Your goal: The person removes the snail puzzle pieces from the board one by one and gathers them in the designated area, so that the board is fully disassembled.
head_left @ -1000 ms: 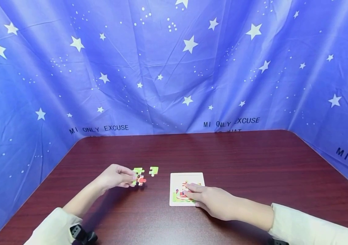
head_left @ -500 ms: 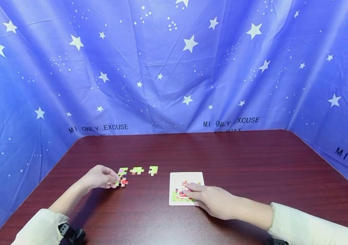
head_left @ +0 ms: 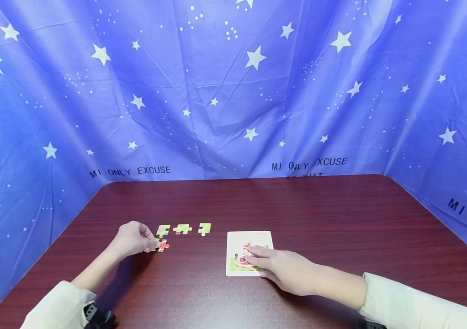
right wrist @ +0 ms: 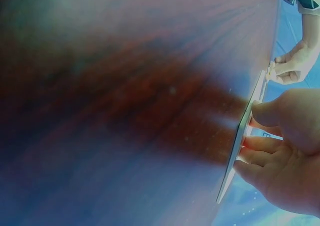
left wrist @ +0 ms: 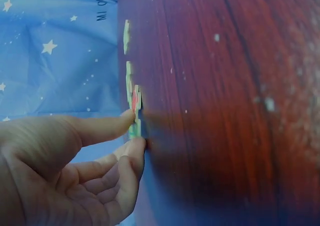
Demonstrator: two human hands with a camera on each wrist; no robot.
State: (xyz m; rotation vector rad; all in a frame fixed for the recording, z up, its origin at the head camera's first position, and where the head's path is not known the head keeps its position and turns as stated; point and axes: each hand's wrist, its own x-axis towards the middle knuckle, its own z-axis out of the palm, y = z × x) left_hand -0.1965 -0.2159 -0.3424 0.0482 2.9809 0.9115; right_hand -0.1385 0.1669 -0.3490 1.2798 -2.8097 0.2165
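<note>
My left hand (head_left: 135,238) pinches a red-and-green jigsaw piece (head_left: 163,246) between thumb and fingertips, low over the left part of the table. In the left wrist view the held piece (left wrist: 138,96) shows edge-on, its lower part between the fingertips. Just behind it lies a green piece with a pink patch (head_left: 163,230). My right hand (head_left: 293,272) rests with extended fingers on a white-framed puzzle board (head_left: 235,240), covering part of its red-and-green picture. In the right wrist view this board (right wrist: 231,172) appears edge-on, with the fingertips on its face.
Two more green jigsaw pieces, a middle one (head_left: 182,229) and a right one (head_left: 204,229), lie in a row left of the board. Under everything is a dark red wooden table (head_left: 320,210). A blue star-patterned curtain (head_left: 225,91) hangs around its far side and sides.
My left hand has moved left with the red-and-green piece, uncovering the pink-patched green piece; in the last half second it has barely shifted. My right hand stays on the board.
</note>
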